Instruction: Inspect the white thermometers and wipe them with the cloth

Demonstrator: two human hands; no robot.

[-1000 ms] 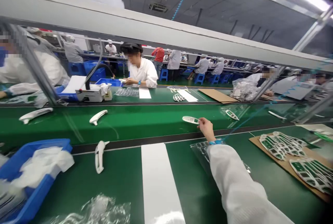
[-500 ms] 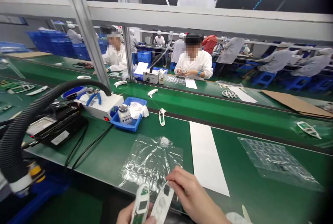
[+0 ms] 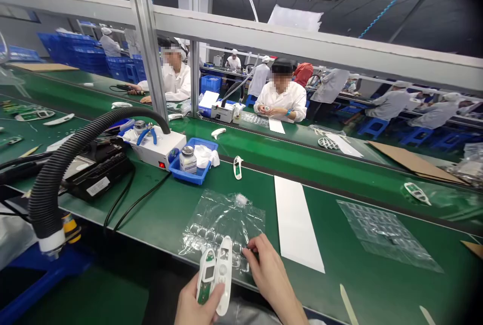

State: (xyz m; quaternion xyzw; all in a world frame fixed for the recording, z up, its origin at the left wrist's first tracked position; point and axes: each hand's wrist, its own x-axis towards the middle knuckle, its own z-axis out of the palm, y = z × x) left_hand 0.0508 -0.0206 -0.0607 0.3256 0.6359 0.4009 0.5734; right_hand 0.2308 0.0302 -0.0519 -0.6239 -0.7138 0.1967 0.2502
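Observation:
My left hand (image 3: 195,303) grips two white plastic housing halves at the bottom of the view. One half (image 3: 206,275) shows a green circuit board; the other (image 3: 224,274) lies tight against it. My right hand (image 3: 270,275) is just to their right, its fingertips close to the second half and over the edge of a clear blister sheet (image 3: 222,227). That sheet lies on the green bench belt (image 3: 332,244). A small white-and-green part (image 3: 237,167) lies further out, and a white paper strip (image 3: 296,222) lies to the right.
A blue tray (image 3: 192,169) holds a bottle and white cloth, beside a white machine (image 3: 158,150) carrying blue-handled pliers. A black corrugated hose (image 3: 75,156) arcs left of it. A second clear sheet (image 3: 385,234) lies right. Metal uprights and co-workers stand beyond the belts.
The view has swung from the far right of the bench to the blister sheet. My right arm no longer reaches across the belt, and the two housing halves now sit side by side in my left hand.

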